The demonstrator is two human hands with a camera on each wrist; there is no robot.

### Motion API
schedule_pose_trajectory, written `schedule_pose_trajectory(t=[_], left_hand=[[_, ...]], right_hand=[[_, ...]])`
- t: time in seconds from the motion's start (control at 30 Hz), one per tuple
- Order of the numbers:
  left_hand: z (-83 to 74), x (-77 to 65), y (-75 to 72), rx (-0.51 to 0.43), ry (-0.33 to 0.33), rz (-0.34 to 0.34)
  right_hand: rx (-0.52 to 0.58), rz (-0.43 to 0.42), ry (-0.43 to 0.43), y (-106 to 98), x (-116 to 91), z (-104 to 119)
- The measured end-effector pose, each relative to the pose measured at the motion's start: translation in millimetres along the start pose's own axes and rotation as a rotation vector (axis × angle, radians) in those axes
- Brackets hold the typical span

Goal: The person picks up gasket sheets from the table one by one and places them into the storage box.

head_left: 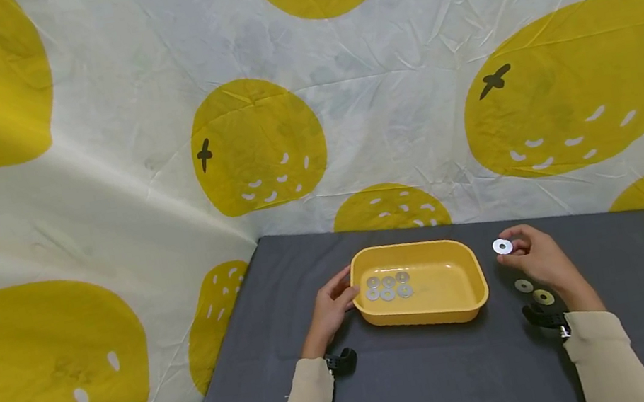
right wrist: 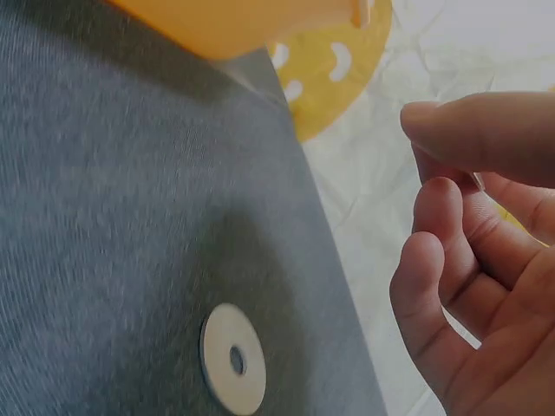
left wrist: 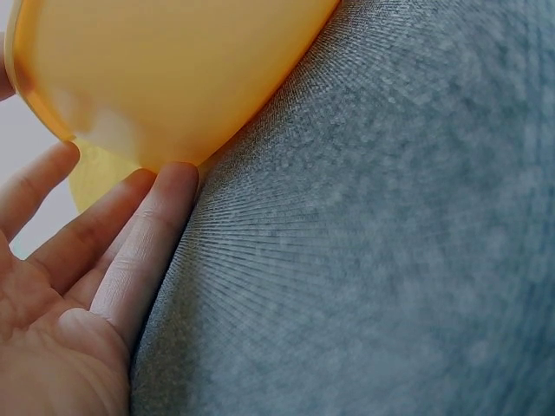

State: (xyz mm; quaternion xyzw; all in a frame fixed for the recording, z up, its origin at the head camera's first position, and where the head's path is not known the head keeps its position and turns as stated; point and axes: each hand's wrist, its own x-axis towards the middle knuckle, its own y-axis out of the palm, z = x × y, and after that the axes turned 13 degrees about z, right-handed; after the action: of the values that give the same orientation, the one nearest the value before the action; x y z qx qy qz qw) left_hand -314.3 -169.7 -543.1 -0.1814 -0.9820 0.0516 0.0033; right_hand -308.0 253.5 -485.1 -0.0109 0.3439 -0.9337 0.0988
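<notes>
My left hand point(head_left: 326, 311) rests against the left end of a shallow yellow plastic tub point(head_left: 438, 310). In the left wrist view its fingers point(left wrist: 143, 251) are straight and touch the tub's outer wall. Several silvery washers point(head_left: 387, 295) lie flat in the tub's left half, in two rows. Right of the tub, above the table, my right hand point(head_left: 542, 259) pinches a shiny washer point(head_left: 498, 248) between thumb and fingers; in the right wrist view the fingers mostly hide it. Below that hand a silver washer point(head_left: 520, 289) and a yellowish washer point(head_left: 539, 300) lie on the table.
A dark grey cloth covers the table point(head_left: 432, 383). Behind and to the left hangs a white sheet point(head_left: 386, 125) printed with large yellow fruit. Each wrist wears a black strapped device, the left one point(head_left: 343, 362) lying near the tub's front left corner.
</notes>
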Motion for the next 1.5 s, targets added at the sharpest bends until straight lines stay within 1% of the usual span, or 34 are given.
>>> schedule_pose_trajectory(t=[0.03,0.07,0.2,0.27,0.3,0.63,0.8,1.07,1.27,1.37,1.5], left_hand=[[0.1,-0.2,0.1,0.0,0.002,0.0],[-3.1,-1.6,0.9,-0.003,0.001,-0.001],[-3.1,-1.0,0.8,-0.007,0.0,-0.006],[-2.7,-0.5,0.7,-0.005,-0.003,-0.01],[0.9,1.3,-0.2,-0.003,0.0,-0.01],[1.3,2.9,-1.0,-0.019,0.0,0.003],[0.8,2.6,-0.6,-0.013,-0.003,0.004],[0.5,0.7,-0.2,-0.006,-0.004,-0.003],[0.2,0.3,-0.7,-0.005,-0.003,0.0],[-0.3,0.5,-1.0,-0.013,0.002,0.004],[-0.3,1.2,-1.2,-0.02,0.0,0.006]], right_hand=[[0.0,0.0,-0.003,0,0,2],[-0.002,-0.001,-0.005,0,0,5],[-0.003,-0.006,-0.008,2,1,13],[-0.004,-0.005,-0.012,3,2,16],[-0.004,-0.004,-0.013,3,2,18],[-0.006,0.002,0.013,11,4,32],[-0.003,0.0,0.004,16,5,39],[-0.042,-0.037,-0.063,31,10,43],[-0.077,-0.097,-0.118,41,13,47],[-0.076,-0.114,-0.122,43,14,50],[-0.067,-0.115,-0.103,45,15,54]])
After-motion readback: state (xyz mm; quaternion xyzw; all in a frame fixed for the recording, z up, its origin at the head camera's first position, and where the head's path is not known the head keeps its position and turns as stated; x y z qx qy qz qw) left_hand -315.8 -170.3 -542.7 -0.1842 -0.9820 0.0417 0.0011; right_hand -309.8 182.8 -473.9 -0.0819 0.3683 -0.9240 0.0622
